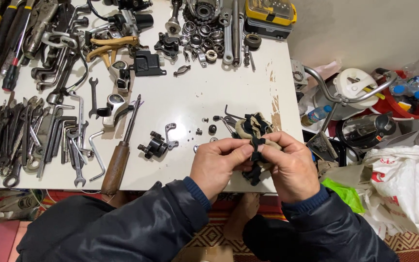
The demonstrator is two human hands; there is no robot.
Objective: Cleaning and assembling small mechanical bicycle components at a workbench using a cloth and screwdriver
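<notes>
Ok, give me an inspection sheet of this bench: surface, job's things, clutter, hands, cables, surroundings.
Surface: white table, chipped and stained along its right edge.
Job's things: dirty beige rag with black grease, pinched around a small black part between both hands.
Clutter: spanners at left, wooden-handled tool, black caliper-like part, loose small hardware, bearings and rings at the far edge.
Hands: left hand and right hand both closed on the rag, thumbs meeting.
Cables: black cable among the far-left parts.
Surroundings: white plastic bag, chrome handlebar, patterned rug.
</notes>
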